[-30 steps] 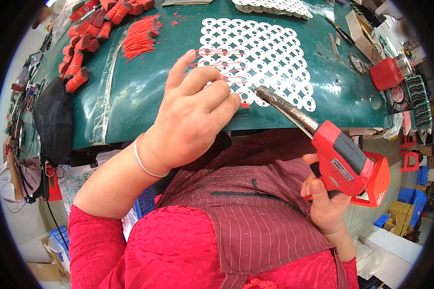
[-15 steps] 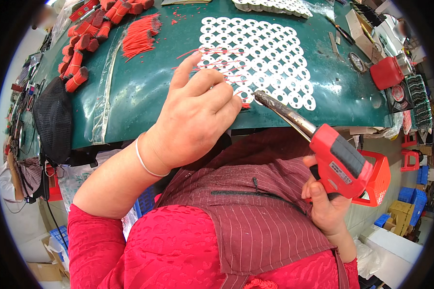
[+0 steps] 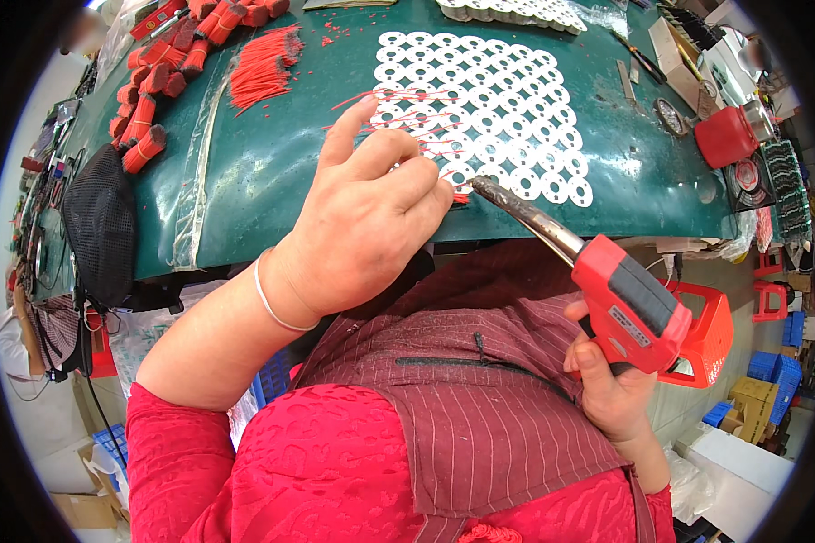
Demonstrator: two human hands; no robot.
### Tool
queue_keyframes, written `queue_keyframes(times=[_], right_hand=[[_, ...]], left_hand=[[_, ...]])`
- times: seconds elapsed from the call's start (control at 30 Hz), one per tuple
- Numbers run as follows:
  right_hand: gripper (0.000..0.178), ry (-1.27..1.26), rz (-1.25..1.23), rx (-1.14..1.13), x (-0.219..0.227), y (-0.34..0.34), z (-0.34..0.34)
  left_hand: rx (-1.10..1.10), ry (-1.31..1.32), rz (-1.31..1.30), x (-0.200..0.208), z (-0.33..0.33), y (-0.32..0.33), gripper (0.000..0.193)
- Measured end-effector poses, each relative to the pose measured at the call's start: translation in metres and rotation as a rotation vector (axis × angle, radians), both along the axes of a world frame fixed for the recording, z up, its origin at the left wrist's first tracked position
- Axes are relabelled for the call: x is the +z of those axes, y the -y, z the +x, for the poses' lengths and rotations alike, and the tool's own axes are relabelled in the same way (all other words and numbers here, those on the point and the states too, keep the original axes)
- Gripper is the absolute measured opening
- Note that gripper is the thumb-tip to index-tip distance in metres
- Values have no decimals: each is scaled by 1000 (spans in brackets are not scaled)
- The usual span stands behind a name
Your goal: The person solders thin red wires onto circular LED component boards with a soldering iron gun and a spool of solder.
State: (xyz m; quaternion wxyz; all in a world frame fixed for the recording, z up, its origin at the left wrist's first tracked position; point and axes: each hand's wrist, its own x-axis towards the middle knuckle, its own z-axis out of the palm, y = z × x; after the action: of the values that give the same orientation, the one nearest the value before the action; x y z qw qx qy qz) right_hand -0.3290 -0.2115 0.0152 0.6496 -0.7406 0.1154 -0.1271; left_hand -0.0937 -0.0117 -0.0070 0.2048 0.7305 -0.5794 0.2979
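Note:
White round boards [image 3: 520, 154] with centre holes lie in a joined grid on the green table. Thin red wires [image 3: 417, 95] stretch across the grid's left columns. My left hand [image 3: 362, 222] is over the near left corner, thumb side hidden, fingers curled in a pinch with a short red wire [image 3: 449, 175] at their tips, against the corner board [image 3: 458, 172]. In my right hand [image 3: 611, 389] is a red-and-black soldering gun [image 3: 632, 303], its long metal tip [image 3: 493, 192] pointing to that corner board, close to the left fingertips.
Loose red wires [image 3: 264, 68] lie in a pile at the far left, beside several tied wire bundles [image 3: 145, 140]. More white boards [image 3: 516, 13] are stacked at the back. To the right sit a red container [image 3: 727, 138] and a tweezer-like tool [image 3: 641, 61]. A red stool [image 3: 708, 335] stands below.
The soldering gun has shifted slightly left, bringing its tip nearer the corner board and my left fingertips. My left hand has stayed nearly still.

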Motion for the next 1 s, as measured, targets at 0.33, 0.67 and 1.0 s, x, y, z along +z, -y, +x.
queue_keyframes(times=[0.33, 0.67, 1.0], right_hand=[[27, -50, -82, -62, -1, -3, -3], [36, 51, -105, -18, -6, 3, -4], [39, 82, -33, -51, -7, 3, -1]], left_hand=[[23, -12, -11, 4, -4, 1, 19], [21, -12, -12, 3, -3, 1, 20], [59, -28, -9, 7, -4, 1, 17]])
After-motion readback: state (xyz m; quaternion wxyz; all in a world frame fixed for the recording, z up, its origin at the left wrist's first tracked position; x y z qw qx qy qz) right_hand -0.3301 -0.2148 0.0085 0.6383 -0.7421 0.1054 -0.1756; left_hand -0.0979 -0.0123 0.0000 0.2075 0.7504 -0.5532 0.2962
